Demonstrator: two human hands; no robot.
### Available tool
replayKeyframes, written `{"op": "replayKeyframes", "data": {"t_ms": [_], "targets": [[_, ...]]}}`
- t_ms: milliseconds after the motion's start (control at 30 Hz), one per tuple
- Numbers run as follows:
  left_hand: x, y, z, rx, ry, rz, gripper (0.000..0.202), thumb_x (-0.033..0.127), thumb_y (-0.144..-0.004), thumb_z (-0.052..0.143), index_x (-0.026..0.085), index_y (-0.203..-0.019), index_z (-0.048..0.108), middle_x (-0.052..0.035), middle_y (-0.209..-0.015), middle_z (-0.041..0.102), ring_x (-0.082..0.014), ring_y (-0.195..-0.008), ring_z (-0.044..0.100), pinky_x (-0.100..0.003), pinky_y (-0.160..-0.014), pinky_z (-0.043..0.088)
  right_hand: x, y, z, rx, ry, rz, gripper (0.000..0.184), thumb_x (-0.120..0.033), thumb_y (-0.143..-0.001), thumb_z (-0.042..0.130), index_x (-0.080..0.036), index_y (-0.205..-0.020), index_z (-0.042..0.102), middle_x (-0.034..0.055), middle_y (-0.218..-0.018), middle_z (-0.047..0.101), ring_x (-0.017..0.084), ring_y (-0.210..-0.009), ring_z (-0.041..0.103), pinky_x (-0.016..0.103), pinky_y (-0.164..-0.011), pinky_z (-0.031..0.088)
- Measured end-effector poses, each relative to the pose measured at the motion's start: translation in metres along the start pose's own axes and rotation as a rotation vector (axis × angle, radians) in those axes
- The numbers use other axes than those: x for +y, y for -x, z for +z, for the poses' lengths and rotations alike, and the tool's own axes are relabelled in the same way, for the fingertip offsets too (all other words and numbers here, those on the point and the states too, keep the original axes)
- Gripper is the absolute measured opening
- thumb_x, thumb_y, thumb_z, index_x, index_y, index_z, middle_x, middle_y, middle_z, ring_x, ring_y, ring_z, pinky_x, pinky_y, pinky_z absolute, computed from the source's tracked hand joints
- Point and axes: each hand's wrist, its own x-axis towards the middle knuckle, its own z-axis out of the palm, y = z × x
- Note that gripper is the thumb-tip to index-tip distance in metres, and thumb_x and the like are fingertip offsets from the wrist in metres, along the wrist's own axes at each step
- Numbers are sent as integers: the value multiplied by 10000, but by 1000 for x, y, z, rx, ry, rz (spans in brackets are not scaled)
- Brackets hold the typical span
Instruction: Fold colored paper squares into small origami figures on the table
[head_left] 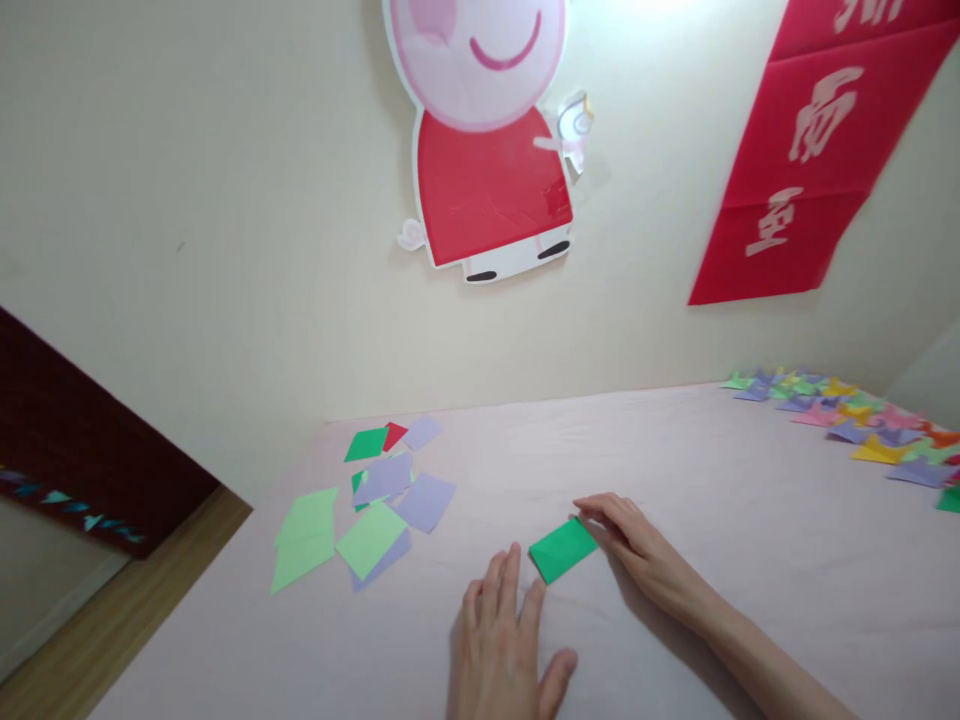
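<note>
A folded green paper rectangle (562,549) lies on the pink-covered surface in front of me. My right hand (626,535) has its fingertips closed on the paper's far right corner; the thumb is partly hidden. Palm down, my left hand (499,640) rests just left of and nearer than the paper, its fingers spread and the thumb apart. Its fingertips come close to the paper's near left corner, and I cannot tell whether they touch it.
Loose sheets lie to the left: light green paper (307,535), purple paper (427,502), dark green paper (367,444) and red paper (394,435). Folded colourful paper pieces (877,450) crowd the far right. A pig cutout (491,190) and a red banner (802,160) hang on the wall.
</note>
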Motion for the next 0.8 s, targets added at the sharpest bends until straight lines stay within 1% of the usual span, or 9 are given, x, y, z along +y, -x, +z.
{"op": "replayKeyframes", "data": {"t_ms": [100, 200, 267, 367, 467, 567, 700, 733, 800], "targets": [[3, -5, 2, 45, 66, -82, 656, 347, -830, 623, 160, -1428, 429, -138, -1530, 390, -320, -1369, 388, -458, -1047, 384, -2, 2, -1, -9, -10, -7, 291, -296, -930, 465, -239, -1191, 581, 94, -1196, 612, 261, -1148, 513, 447, -1016, 398], [13, -23, 1, -4, 157, -255, 759, 250, -803, 618, 110, -1485, 317, -156, -1532, 375, -302, -1401, 333, -448, -1086, 348, -6, 3, -1, -50, 48, -27, 407, -230, -827, 574, -235, -1234, 566, 93, -1266, 587, 279, -1200, 474, 466, -1051, 360], [20, -38, -2, -53, 225, -336, 693, 217, -794, 611, 131, -1444, 386, -150, -1524, 385, -303, -1395, 335, -457, -1090, 339, -9, 4, 0, -79, 68, -28, 486, -171, -768, 594, -236, -1248, 561, 89, -1286, 578, 284, -1219, 456, 470, -1063, 343], [28, -55, -8, -95, 320, -367, 473, 171, -800, 593, 188, -1270, 546, -119, -1494, 423, -300, -1361, 372, -466, -1075, 346, -12, 4, -2, -96, 40, -44, 525, -109, -737, 556, -238, -1245, 563, 85, -1251, 586, 272, -1197, 462, 459, -1057, 346], [33, -58, -10, -40, 394, -360, 360, 101, -786, 576, 203, -1131, 579, -107, -1414, 491, -294, -1309, 416, -469, -1039, 372, -15, 5, -4, -104, 11, -77, 511, -83, -744, 523, -241, -1227, 574, 76, -1141, 611, 255, -1114, 496, 438, -1001, 391], [34, -54, -7, 44, 454, -340, 435, 46, -761, 568, 204, -1165, 540, -101, -1310, 546, -277, -1242, 460, -457, -1020, 385, -21, 5, -4, -125, 6, -58, 473, -101, -769, 536, -246, -1216, 588, 67, -1050, 625, 247, -1029, 515, 418, -926, 433], [29, -52, -2, 83, 582, -330, 624, 40, -765, 570, 221, -1346, 431, -74, -1175, 595, -248, -1138, 512, -443, -1029, 381, -29, 3, -3, -144, 49, -15, 121, -234, -841, 597, -236, -914, 692, 49, -880, 640, 240, -900, 536, 404, -851, 431], [27, -53, -2, 82, 638, -344, 684, 39, -753, 579, 226, -1384, 394, -67, -1157, 602, -243, -1130, 518, -445, -1044, 370, -30, 2, -3, -142, 22, 6, 99, -272, -853, 603, -226, -832, 688, 40, -830, 634, 230, -857, 539, 392, -827, 428], [21, -55, -3, 66, 799, -403, 806, 42, -715, 610, 233, -1442, 317, -61, -1152, 610, -236, -1121, 535, -437, -1055, 367, -29, 0, -3, -133, -141, 79, 195, -361, -867, 609, -209, -753, 653, 17, -750, 612, 200, -760, 537, 346, -745, 427]]}}
